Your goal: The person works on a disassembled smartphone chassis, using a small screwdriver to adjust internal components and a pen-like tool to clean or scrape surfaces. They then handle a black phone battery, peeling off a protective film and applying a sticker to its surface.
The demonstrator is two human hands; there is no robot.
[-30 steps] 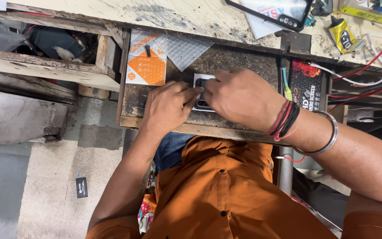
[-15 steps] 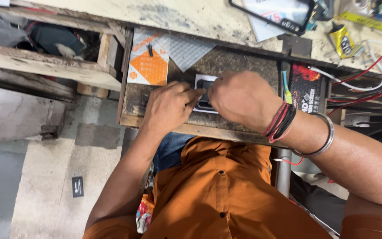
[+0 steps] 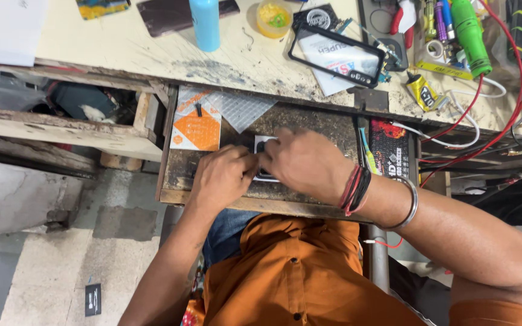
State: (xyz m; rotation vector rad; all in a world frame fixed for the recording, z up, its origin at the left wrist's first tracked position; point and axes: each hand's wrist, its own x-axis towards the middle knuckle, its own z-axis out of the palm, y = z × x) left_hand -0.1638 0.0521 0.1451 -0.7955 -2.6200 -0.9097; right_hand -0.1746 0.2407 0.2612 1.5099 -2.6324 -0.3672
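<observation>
Far to the left of both hands, a sheet of white paper [image 3: 7,30] lies on the worn wooden bench top [image 3: 140,51]. Under it, a cluttered wooden compartment [image 3: 61,108] stands open, well left of the left hand.

Just up and left of the left hand, an orange and white card packet [image 3: 197,124] lies flat in the open drawer [image 3: 173,175], with a clear textured plastic sheet [image 3: 240,108] beside it, above the left hand's knuckles.

The left hand [image 3: 222,178] rests on the drawer's dark floor, fingers curled in and pinched narrow against the edge of a small white and dark flat device [image 3: 262,145]. Most of that device is hidden under the two hands; only its upper corner shows between them, lying flat in the middle of the drawer.

The right hand [image 3: 303,163] comes in from the right and covers the device from above, fingers bent down and pressing on it, touching the left hand's fingertips. Red and black threads and a metal bangle [image 3: 409,208] sit on its wrist.

Above the right hand, up on the bench, a blue bottle [image 3: 205,24] stands, a small yellow tub [image 3: 273,17] is near it, and a black-rimmed phone case [image 3: 336,54] lies over a printed card.

Just right of the right hand, a dark red-printed packet [image 3: 389,148] stands along the drawer's edge. Further right and up, a yellow glue tube [image 3: 423,93], a green-handled tool [image 3: 471,36] and red wires [image 3: 484,108] crowd the bench.
</observation>
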